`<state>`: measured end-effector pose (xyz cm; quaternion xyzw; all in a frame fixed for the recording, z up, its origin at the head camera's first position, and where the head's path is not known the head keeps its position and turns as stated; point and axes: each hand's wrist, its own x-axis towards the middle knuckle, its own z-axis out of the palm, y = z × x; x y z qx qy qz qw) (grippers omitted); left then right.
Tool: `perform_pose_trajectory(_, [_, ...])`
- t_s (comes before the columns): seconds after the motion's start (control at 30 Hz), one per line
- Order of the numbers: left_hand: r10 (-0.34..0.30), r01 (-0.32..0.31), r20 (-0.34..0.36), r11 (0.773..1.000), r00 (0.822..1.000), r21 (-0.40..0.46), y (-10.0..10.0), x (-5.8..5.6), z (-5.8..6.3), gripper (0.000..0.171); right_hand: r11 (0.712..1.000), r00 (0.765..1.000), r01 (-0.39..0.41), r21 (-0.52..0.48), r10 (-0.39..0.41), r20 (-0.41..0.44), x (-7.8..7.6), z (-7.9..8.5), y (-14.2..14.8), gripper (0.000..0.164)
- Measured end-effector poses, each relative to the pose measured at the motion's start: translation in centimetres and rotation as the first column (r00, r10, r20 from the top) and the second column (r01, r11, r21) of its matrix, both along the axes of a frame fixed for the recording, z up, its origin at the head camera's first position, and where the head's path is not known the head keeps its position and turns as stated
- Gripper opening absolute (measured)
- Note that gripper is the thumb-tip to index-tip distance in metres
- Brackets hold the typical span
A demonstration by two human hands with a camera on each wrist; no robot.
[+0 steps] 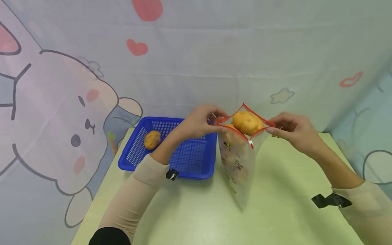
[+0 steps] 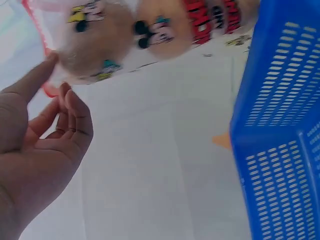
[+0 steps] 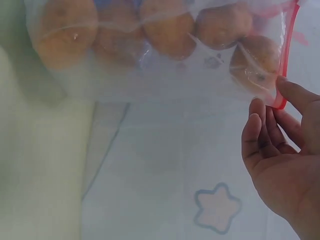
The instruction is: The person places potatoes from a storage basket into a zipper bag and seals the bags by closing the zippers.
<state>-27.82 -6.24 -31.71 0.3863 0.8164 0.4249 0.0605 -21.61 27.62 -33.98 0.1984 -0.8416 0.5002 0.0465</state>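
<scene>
A makeshift recording booth: cartoon-rabbit curtains [image 1: 61,129] (hearts and stars too) enclose a pale green table [image 1: 275,204] beyond the fingers.

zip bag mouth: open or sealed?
Open. The red zip rim of the clear printed plastic bag is spread into a diamond between the left hand and right hand, with a yellow-brown potato showing in the mouth.

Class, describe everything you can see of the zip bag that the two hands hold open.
The zip bag is clear, soft plastic with a red zip rim and small cartoon prints. It stands upright on the green table, right of the blue basket, mouth spread open. The left hand and right hand each pinch one side of the rim. Several potatoes fill it; one sits at the mouth.
</scene>
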Motion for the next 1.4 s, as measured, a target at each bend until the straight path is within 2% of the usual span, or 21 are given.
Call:
perform_pose_trajectory(0.07, [0.003,-0.003,0.003,1.0,1.0,-0.02,0.1,0.2,-0.3,0.044,1.0,1.0,-0.004,0.013,0.004,0.016,-0.1,-0.5,0.0,0.022])
perform_pose_trajectory(0.27, [0.013,-0.01,0.078,0.999,0.997,-0.034,0.3,0.2,-2.0,0.049,0.999,0.999,-0.025,0.03,0.024,0.032,-0.1,-1.5,0.1,0.024])
perform_pose_trajectory(0.4, [0.029,-0.027,0.069,0.999,0.997,-0.029,0.3,0.3,-2.8,0.046,0.998,0.999,-0.037,0.051,0.036,0.03,0.1,-1.6,0.2,0.024])
perform_pose_trajectory(0.6, [0.017,-0.016,-0.002,0.999,1.0,0.044,1.1,1.3,-2.4,0.039,0.996,0.999,-0.033,0.087,0.035,-0.024,1.0,-0.9,0.3,0.022])
perform_pose_trajectory(0.73, [0.033,-0.035,0.012,0.991,0.999,0.126,1.4,2.0,-2.0,0.04,0.997,0.997,-0.014,0.076,0.02,-0.072,2.0,-0.7,0.5,0.02])
perform_pose_trajectory(0.83, [0.063,-0.067,0.028,0.986,0.998,0.154,1.3,2.4,-2.0,0.043,0.997,0.997,0.004,0.072,0.002,-0.076,2.7,-0.7,0.6,0.017])
perform_pose_trajectory(1.0, [0.094,-0.099,0.042,0.986,0.995,0.138,0.5,2.7,-2.1,0.046,0.994,0.997,0.053,0.09,-0.048,-0.054,3.5,-0.8,0.9,0.015])
perform_pose_trajectory(1.1, [0.081,-0.085,0.039,0.989,0.996,0.118,0.2,2.9,-2.2,0.05,0.993,0.996,0.068,0.101,-0.062,-0.061,3.5,-0.9,1.0,0.014])
perform_pose_trajectory(1.27, [0.076,-0.075,-0.007,0.994,0.997,0.083,-0.1,3.1,-2.2,0.053,0.99,0.989,0.081,0.112,-0.066,-0.133,3.5,-0.5,0.6,0.015])
perform_pose_trajectory(1.4, [0.084,-0.082,-0.045,0.995,0.995,0.053,-0.1,3.2,-2.4,0.054,0.99,0.973,0.067,0.127,-0.036,-0.229,3.1,0.2,0.2,0.019])
